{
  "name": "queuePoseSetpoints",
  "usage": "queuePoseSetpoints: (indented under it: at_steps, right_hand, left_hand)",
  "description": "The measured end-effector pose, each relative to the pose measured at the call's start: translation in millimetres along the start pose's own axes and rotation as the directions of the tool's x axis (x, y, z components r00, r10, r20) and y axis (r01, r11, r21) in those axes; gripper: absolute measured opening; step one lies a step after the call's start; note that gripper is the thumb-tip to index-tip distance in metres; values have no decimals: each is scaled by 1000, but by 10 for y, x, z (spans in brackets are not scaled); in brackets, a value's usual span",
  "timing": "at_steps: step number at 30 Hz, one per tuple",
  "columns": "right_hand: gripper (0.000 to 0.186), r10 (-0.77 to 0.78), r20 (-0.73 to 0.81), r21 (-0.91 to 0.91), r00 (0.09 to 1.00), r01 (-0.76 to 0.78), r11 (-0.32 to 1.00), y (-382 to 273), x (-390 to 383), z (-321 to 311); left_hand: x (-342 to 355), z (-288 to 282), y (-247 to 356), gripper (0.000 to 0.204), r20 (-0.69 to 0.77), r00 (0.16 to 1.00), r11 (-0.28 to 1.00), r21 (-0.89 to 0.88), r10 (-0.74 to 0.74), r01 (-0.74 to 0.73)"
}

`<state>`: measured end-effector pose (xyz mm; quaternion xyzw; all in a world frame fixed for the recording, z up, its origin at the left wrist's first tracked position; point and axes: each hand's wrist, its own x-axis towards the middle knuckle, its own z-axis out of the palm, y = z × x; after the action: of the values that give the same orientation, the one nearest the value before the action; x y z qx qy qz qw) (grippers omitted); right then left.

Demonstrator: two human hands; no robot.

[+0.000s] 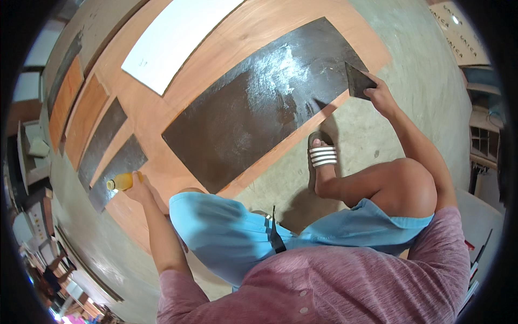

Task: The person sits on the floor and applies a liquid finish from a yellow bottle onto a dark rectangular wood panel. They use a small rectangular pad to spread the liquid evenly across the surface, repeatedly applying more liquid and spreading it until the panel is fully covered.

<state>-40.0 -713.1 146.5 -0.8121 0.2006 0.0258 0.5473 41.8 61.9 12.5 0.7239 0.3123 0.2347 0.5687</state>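
Note:
A large dark brown panel (pixel 216 129) lies flat in front of me, its far right half shiny with wet-looking streaks and its near left part duller. Out to the left, my left hand (pixel 139 189) is closed around a small bottle of yellow liquid (pixel 123 182), tilted with its neck pointing left over a dark strip (pixel 102 193). My right hand (pixel 382 98) grips a thin, dark, flat square piece (pixel 358 82) at the panel's right end. Whether that piece touches the panel I cannot tell.
Under the panel is a wide orange-brown board (pixel 145 116) on the concrete floor (pixel 367 143). A white sheet (pixel 172 40) lies beyond the panel. Dark and wooden strips (pixel 86 102) lie at the left. My sandalled foot (pixel 322 148) rests near the panel's front edge.

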Motion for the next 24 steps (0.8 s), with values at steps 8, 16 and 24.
queuePoseSetpoints:
  at_steps: [8,16,24]
  right_hand:
    - [32,98,-459,414,883,115,903,507,-307,-252]
    - [39,-154,-510,303,846,345,888,-878,-670,-1398]
    - [35,-388,-470,95,793,482,871,-2572,-487,-1406]
  left_hand:
    - [-737,1456,1597,40,724,662,962,-5,191,-273]
    - [-1962,3263,2363,54,919,281,890,-136,278,-436]
    - [-2884,3978,2485,64,962,270,757,203,-35,-622]
